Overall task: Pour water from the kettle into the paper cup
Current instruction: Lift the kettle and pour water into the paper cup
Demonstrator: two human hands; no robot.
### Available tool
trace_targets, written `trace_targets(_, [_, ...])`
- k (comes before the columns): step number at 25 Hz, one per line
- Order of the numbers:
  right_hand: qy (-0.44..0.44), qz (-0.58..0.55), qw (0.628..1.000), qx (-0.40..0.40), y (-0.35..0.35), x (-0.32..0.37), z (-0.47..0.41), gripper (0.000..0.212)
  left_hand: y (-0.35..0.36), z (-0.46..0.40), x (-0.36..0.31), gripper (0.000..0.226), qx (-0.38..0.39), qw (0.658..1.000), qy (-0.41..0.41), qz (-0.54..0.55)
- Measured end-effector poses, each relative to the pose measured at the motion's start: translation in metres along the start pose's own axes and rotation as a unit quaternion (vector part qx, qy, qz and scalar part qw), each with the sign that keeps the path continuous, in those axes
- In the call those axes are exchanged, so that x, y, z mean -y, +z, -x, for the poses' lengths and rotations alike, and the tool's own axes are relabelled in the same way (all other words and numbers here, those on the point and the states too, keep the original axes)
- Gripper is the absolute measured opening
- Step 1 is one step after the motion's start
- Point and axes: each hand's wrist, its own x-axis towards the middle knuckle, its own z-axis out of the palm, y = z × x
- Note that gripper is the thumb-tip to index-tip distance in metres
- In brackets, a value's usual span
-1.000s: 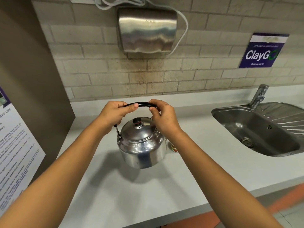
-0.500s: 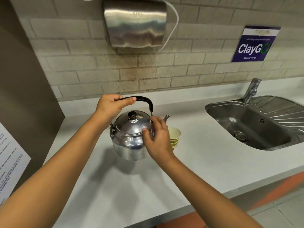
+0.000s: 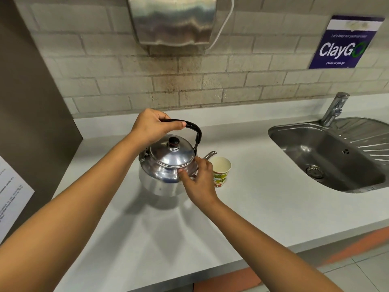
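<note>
A shiny metal kettle [image 3: 166, 171] with a black knob on its lid and a black arched handle hangs just above the grey counter [image 3: 263, 207]. My left hand [image 3: 153, 127] grips the handle from above. My right hand [image 3: 197, 180] rests against the kettle's right side, fingertips on the rim below the lid. The thin spout [image 3: 210, 154] points right, toward a paper cup [image 3: 221, 170] with a green and red print. The cup stands upright on the counter just right of the kettle, and I see white inside it. My right hand hides part of the cup's left side.
A steel sink [image 3: 328, 157] with a tap [image 3: 334, 108] lies at the right. On the brick wall hang a steel hand dryer [image 3: 172, 20] and a purple ClayGo sign [image 3: 345, 43]. A brown panel [image 3: 31, 102] with a paper notice [image 3: 10, 197] stands at the left.
My right hand left the handle and dropped to the kettle's right side. The kettle has come lower and further left, and the cup came into view behind it.
</note>
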Motion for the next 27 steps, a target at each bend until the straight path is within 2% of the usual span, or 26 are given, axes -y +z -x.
trace_targets(6, [0.014,0.001,1.0,0.007,-0.004,-0.011,-0.009,0.05,0.013,-0.005,-0.004,0.032,0.01,0.999,-0.011,-0.029])
trace_targets(10, [0.042,-0.013,0.999,0.019,-0.006,-0.019,-0.015,0.052,0.023,-0.011,-0.007,0.047,0.022,0.998,-0.015,-0.058])
trace_targets(18, [0.072,-0.028,0.997,0.024,-0.006,-0.03,-0.024,0.052,0.038,-0.017,-0.018,0.031,0.045,0.99,-0.01,-0.13])
trace_targets(27, [0.094,-0.057,0.994,0.026,-0.008,-0.032,-0.027,0.051,0.049,-0.022,-0.028,0.04,0.053,0.983,-0.015,-0.173])
